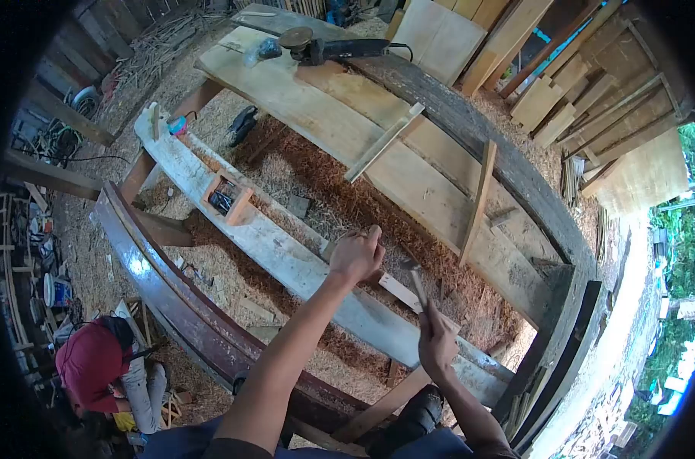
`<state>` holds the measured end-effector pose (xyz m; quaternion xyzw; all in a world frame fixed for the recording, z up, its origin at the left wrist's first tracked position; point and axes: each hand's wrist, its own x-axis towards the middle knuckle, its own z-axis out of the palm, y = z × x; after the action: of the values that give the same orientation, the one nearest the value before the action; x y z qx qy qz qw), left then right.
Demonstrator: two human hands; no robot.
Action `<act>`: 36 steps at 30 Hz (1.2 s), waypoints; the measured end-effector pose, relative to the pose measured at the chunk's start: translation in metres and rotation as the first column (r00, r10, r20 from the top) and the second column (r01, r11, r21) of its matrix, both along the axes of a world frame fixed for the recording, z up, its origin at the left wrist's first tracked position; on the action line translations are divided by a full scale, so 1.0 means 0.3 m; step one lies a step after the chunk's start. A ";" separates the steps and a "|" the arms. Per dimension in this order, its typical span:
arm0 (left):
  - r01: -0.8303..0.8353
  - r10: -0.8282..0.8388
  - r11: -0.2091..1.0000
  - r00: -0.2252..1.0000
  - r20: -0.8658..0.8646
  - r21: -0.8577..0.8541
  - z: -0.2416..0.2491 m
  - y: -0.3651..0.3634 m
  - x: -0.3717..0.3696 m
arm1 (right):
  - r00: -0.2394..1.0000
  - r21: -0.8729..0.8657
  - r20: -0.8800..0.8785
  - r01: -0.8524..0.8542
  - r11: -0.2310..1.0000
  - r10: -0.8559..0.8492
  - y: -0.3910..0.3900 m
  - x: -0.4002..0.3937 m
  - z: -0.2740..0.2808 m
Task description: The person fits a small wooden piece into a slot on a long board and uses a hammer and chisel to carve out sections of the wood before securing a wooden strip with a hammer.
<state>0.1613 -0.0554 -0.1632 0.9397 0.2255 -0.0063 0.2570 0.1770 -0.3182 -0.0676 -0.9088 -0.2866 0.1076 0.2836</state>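
Observation:
My right hand (437, 343) grips a hammer (419, 289) by its handle, with the metal head pointing away from me. Closed fingers form my left hand (355, 256), held over the long pale plank (286, 258); whatever they pinch is hidden or too small to name. Between the two hands lies a light wood strip (399, 291) along the plank's far edge. Farther left on the plank sits a small wooden box (226, 197) holding dark, thin pieces that look like nails.
Beyond is a wide workbench (431, 183) with wooden crosspieces and an angle grinder (332, 50). A glossy dark red beam (179, 291) runs nearer me. Another person (106, 367) crouches at lower left. Wood shavings cover the floor; boards (569, 99) lean at upper right.

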 end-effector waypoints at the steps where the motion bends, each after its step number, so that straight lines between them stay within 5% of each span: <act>1: -0.005 0.005 1.000 1.000 -0.006 -0.001 0.000 0.006 -0.002 | 0.997 0.153 -0.045 0.067 0.986 -0.060 0.007 0.005 0.001; 3: -0.004 0.001 1.000 0.995 0.102 0.025 -0.004 -0.006 -0.011 | 0.995 0.286 0.025 0.082 0.955 -0.093 -0.020 -0.030 -0.009; 5: 0.005 -0.007 1.000 0.996 0.093 0.014 0.024 -0.008 -0.006 | 0.987 0.044 0.119 -0.116 0.992 0.110 -0.063 -0.049 -0.005; 7: -0.030 0.027 0.999 0.996 0.089 0.034 0.018 -0.010 0.002 | 0.988 -0.123 -0.027 -0.152 0.981 0.150 -0.003 -0.029 0.028; 9: -0.018 0.012 0.999 0.992 0.125 0.050 0.002 0.004 0.007 | 0.999 -0.047 -0.006 0.049 0.998 -0.049 0.010 -0.025 0.000; 13: -0.016 0.006 0.998 0.987 0.163 0.061 0.011 -0.009 -0.004 | 0.974 0.218 0.219 -0.104 0.970 0.055 -0.085 -0.066 -0.099; 14: -0.025 0.010 0.997 0.980 0.198 0.074 0.008 -0.008 -0.006 | 0.996 0.205 0.034 -0.084 0.975 0.079 -0.080 -0.074 -0.123; 15: -0.028 0.010 0.996 0.978 0.209 0.082 0.012 -0.005 -0.002 | 0.982 -0.067 -0.187 -0.035 0.997 0.021 -0.051 -0.063 -0.092; 17: -0.007 -0.003 0.995 0.995 0.102 0.095 0.007 -0.004 -0.001 | 0.916 -0.141 -0.361 0.130 0.981 -0.174 0.018 -0.028 0.004; 18: 0.002 -0.006 0.999 0.996 0.084 0.041 0.012 0.001 0.000 | 0.918 -0.139 -0.360 0.123 0.983 -0.166 0.039 -0.021 0.023; 20: -0.007 0.006 1.000 0.998 0.055 0.031 0.050 -0.002 -0.008 | 0.995 0.201 -0.093 0.059 0.978 -0.041 0.024 -0.060 0.055; 23: -0.018 0.006 0.996 0.990 0.142 0.085 0.021 -0.007 0.004 | 0.997 0.100 -0.026 -0.075 0.992 0.077 -0.046 -0.077 -0.084; 24: -0.031 0.020 0.996 0.992 0.127 0.081 0.024 -0.008 0.005 | 0.968 0.023 -0.246 0.054 0.998 -0.047 -0.059 -0.073 -0.129; 27: 0.022 -0.046 0.988 0.987 0.152 0.155 -0.013 -0.008 -0.011 | 0.887 -0.191 -0.413 0.138 0.972 -0.207 0.042 -0.013 0.065; 33: -0.034 0.020 0.998 0.966 0.259 0.051 0.024 -0.003 0.003 | 0.991 0.226 -0.065 0.126 0.966 -0.114 0.111 0.040 -0.013; 35: -0.073 0.018 0.983 0.953 0.304 0.169 0.005 -0.013 -0.012 | 0.893 0.094 -0.364 0.316 0.944 -0.263 0.144 0.052 -0.031; 36: -0.112 0.033 0.982 0.895 0.444 0.151 -0.009 -0.015 -0.022 | 0.900 0.116 -0.334 0.336 0.935 -0.282 0.134 0.046 -0.106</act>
<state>0.1549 -0.0599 -0.1658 0.9264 0.1963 0.2351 0.2189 0.1908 -0.2779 -0.0992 -0.8865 -0.0983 0.1781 0.4155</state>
